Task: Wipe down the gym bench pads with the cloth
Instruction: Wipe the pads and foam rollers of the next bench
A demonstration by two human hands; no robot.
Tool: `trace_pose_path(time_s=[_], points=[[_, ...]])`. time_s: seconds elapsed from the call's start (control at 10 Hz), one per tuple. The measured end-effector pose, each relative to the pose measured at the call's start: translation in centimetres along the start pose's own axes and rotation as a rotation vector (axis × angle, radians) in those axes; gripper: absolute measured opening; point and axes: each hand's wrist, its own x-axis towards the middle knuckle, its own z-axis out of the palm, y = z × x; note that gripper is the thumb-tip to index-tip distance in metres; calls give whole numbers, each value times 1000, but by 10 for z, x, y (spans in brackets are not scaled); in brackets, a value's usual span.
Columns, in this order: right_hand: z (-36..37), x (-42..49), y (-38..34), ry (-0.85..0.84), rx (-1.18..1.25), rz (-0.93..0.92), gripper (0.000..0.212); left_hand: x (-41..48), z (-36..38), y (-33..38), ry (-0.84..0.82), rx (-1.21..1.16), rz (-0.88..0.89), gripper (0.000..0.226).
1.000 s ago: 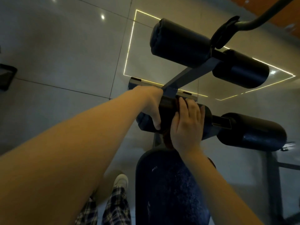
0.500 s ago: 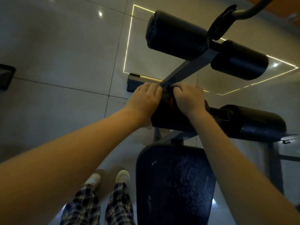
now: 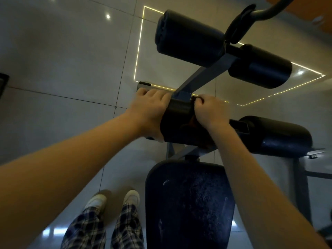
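Grips the left end of the near-left foam roller pad [image 3: 177, 121] with the left hand [image 3: 150, 106], fingers curled over its top. Pinches the dark reddish cloth [image 3: 192, 122] against that same pad with the right hand [image 3: 209, 112], fingers curled tight, just right of the left hand. Stands left of the bench's seat pad [image 3: 188, 203].
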Motion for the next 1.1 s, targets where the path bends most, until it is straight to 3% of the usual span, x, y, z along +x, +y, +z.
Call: trace_pose_path(time_s=[0.1, 0.2, 0.3, 0.4, 0.5, 0.6, 0.7, 0.8, 0.9, 1.0, 1.1], points=[[-18, 27, -11, -325, 76, 214, 25, -26, 35, 14, 326, 120, 31, 98], [-14, 41, -19, -396, 230, 297, 31, -29, 49, 21, 364, 202, 13, 95], [-11, 40, -16, -273, 213, 244, 30, -24, 45, 16, 344, 133, 42, 101], [1, 2, 1, 10, 50, -62, 30, -10, 13, 14, 75, 15, -5, 112], [38, -57, 22, 444, 87, -218, 39, 15, -19, 2, -307, -210, -107, 96], [69, -84, 41, 560, 118, -263, 41, 39, -30, -14, -586, -451, -153, 71], [69, -77, 41, 634, 88, -208, 40, 54, -39, -18, -727, -487, -187, 81], [45, -50, 27, 603, 76, -125, 39, 52, -36, -19, -682, -517, -230, 91], [15, -19, 23, 285, 70, -17, 33, 39, -28, -17, -549, -563, -237, 79], [-7, 25, 19, -170, 47, 165, 28, 17, -20, -6, -383, -367, -187, 92], [-12, 54, 15, -373, 50, 218, 32, -15, 14, 4, 95, -42, -9, 109]])
